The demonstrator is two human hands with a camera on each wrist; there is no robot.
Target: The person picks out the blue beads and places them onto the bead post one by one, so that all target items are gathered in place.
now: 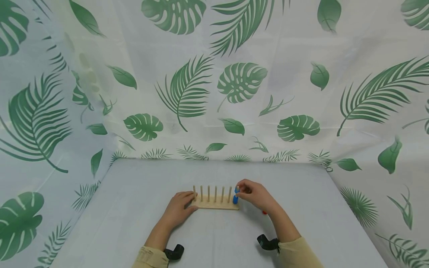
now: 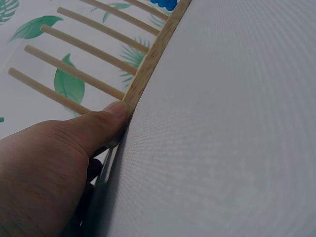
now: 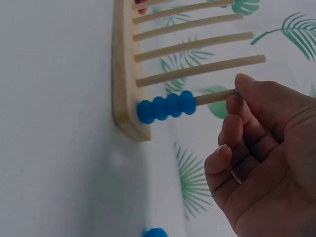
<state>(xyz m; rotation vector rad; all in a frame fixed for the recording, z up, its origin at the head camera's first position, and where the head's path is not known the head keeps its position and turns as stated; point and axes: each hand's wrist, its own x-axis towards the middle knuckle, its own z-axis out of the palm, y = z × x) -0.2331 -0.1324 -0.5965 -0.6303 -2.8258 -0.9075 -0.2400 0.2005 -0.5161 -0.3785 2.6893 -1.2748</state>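
Observation:
A wooden peg board [image 1: 216, 204] with a row of upright pegs [image 2: 89, 47] lies across the middle of the table. My left hand [image 1: 179, 208] grips its left end, the thumb [image 2: 116, 109] against the near edge; the other fingers are mostly hidden in the left wrist view. Several blue beads [image 3: 168, 107] are stacked at the foot of the rightmost peg. At that peg's tip my right hand [image 1: 254, 193] pinches another blue bead between thumb and forefinger, only a sliver of it showing in the right wrist view. The other pegs carry no beads.
A small red object [image 1: 264, 212] lies on the table, partly hidden by the right forearm. Another blue piece [image 3: 156, 232] shows at the bottom of the right wrist view. Leaf-printed sheets [image 1: 241, 145] hang behind and at both sides of the table [image 1: 134, 186].

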